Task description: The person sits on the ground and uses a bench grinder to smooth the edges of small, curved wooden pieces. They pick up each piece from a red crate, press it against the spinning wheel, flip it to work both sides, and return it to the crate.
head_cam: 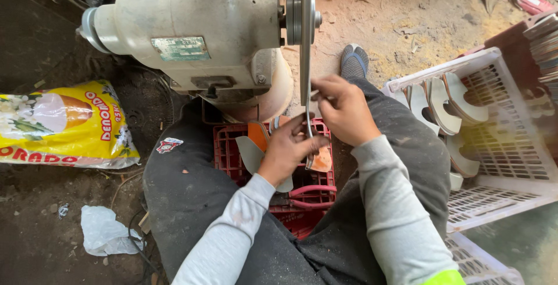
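- a flat grey-and-orange sole-shaped piece (256, 145) is gripped by the left hand (289, 148), with the fingers curled shut around it; the piece is held above a red plastic crate (317, 183) that sits between the person's knees
- the right hand (344, 110) is raised just beside the narrow vertical belt (306, 58) of a cream-coloured motor machine (186, 32); its fingers are pinched together close against the belt, though it cannot be told whether the belt itself or an edge of the piece is pinched
- the two hands are seen close together, the right one slightly higher and further from the body than the left; an orange part of the piece (321, 160) shows below the left hand, just beside the belt's lower end
- grey long sleeves and dark, dusty trousers are worn; one grey shoe (354, 61) is seen on the sandy ground beyond the right hand
- a white plastic crate (511, 145) is placed to the right, with several pale curved sole pieces (450, 104) stood on edge inside it
- a yellow printed bag (64, 125) is laid on the dark floor to the left; a crumpled white plastic bag (104, 232) lies nearer the body
- a red-handled tool (311, 195) is lying in the red crate, partly hidden by the arms
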